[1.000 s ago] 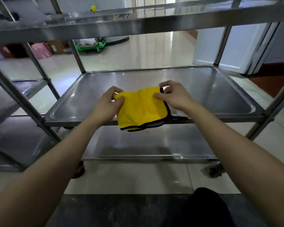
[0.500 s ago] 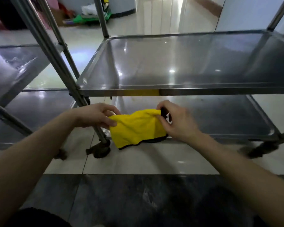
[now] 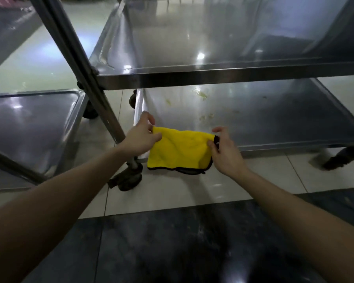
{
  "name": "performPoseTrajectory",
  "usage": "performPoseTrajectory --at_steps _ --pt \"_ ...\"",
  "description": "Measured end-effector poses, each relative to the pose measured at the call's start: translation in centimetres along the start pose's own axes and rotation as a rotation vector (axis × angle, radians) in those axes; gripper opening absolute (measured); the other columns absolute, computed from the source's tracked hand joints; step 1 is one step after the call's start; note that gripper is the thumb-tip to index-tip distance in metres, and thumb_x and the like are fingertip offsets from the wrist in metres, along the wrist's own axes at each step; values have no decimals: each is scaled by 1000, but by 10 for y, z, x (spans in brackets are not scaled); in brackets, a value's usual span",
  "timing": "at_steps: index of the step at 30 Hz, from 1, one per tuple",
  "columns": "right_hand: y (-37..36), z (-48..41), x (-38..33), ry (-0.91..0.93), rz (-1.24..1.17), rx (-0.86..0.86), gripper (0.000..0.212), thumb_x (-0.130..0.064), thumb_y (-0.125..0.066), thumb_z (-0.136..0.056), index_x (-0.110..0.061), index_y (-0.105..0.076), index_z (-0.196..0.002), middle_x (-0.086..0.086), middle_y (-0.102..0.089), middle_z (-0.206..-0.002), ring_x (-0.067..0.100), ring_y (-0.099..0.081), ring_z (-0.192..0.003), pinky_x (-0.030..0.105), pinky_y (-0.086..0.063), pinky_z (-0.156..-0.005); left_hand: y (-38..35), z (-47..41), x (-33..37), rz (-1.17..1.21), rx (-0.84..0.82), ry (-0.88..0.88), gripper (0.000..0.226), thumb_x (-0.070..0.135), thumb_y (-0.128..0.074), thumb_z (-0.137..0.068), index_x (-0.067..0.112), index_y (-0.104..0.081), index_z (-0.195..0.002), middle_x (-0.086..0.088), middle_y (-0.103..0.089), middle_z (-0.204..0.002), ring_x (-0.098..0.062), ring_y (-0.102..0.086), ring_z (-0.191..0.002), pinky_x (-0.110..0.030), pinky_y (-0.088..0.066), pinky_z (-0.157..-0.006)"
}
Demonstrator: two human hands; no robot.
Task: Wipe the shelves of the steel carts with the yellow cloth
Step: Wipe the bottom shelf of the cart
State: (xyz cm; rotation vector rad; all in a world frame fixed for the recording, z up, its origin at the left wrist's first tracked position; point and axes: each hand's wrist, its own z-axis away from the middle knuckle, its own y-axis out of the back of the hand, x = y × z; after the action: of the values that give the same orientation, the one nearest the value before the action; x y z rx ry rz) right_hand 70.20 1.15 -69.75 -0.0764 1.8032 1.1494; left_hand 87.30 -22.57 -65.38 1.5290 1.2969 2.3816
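Thumb and fingers [image 3: 157, 137] of the left hand [image 3: 140, 137] pinch one top corner of the black-edged yellow cloth [image 3: 180, 150]. The right hand [image 3: 226, 152] pinches the other corner, its spare fingers spread. The cloth's long axis runs left to right and its hem hangs downward, at the front left edge of the steel cart's lowest shelf [image 3: 253, 111].

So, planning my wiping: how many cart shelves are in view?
4: upper right shelf and stained lower right shelf ahead; upper left shelf and lower left shelf beside them. Higher ones may be cropped.
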Motion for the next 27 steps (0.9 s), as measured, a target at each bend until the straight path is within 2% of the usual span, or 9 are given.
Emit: performPoseTrajectory --at_steps 3,5,7,9,11,15,19,23,27 --pt "1 -15 -2 41 -23 82 26 -28 -52 -113 -29 -34 -131 4 -67 -97 22 -68 -81 46 -56 -65 -8 -11 1 -31 158 -106 34 20 -67 -102 29 -40 -122 -21 -65 -105 -23 -62 -79 -49 -58 -69" --pt "0 -39 -4 70 12 156 16 -27 -48 -113 -31 -37 -124 4 -64 -104 24 -66 -85 48 -56 -68 -7 -21 7 -38 172 -115 50 25 -69 -103 30 -38 -142 -18 -67 -126 -23 -69 -100 -51 -62 -87" --pt "-11 -61 0 34 274 2 15 -23 -42 -113 -25 -42 -129 11 -55 -133 37 -63 -110 55 -56 -86 -9 -23 9 -94 46 -84 85 28 -74 -102 23 -19 -167 -15 -51 -158 -30 -59 -136 -53 -53 -112" --pt "-31 -68 8 -58 611 -245 35 -33 -38 -114 -16 -43 -144 23 -21 -168 50 -33 -150 67 -36 -115 -12 -13 9 -115 -24 -66 97 26 -76 -101 17 -11 -172 -11 -34 -172 -29 -45 -152 -50 -45 -120" --pt "-49 -57 9 -40 696 -242 50 -46 -36 -113 -13 -44 -150 24 -6 -174 44 -12 -161 68 -20 -124 -10 5 6 -54 -36 -65 79 25 -75 -102 18 -31 -167 -9 -49 -162 -25 -59 -139 -44 -55 -110" --pt "-76 -42 -3 161 592 -108 55 -57 -39 -109 -30 -45 -156 19 -21 -174 39 -17 -161 68 -16 -126 3 39 -22 69 -170 93 28 34 -75 -102 16 -70 -123 -5 -81 -104 -18 -80 -89 -34 -67 -77" --pt "-94 -58 -12 160 633 -167 65 -72 -25 -105 -48 -25 -165 17 -14 -177 41 -7 -163 75 -7 -124 38 64 -65 -148 -440 364 70 66 -81 -70 14 -71 -117 -10 -79 -104 -24 -79 -96 -39 -68 -78" --pt "-119 -50 0 187 724 -334 68 -78 -9 -102 -56 -4 -166 17 8 -178 45 11 -163 79 2 -120 62 74 -91 -173 64 268 98 77 -86 -62 29 -52 -140 7 -66 -119 -10 -66 -107 -32 -56 -82" --pt "-120 -53 5 180 709 -345 76 -88 1 -92 -61 1 -163 13 11 -179 42 15 -163 79 7 -120 42 47 -76 228 356 -63 66 66 -84 -79 35 -60 -132 10 -72 -124 -10 -68 -120 -40 -54 -103"
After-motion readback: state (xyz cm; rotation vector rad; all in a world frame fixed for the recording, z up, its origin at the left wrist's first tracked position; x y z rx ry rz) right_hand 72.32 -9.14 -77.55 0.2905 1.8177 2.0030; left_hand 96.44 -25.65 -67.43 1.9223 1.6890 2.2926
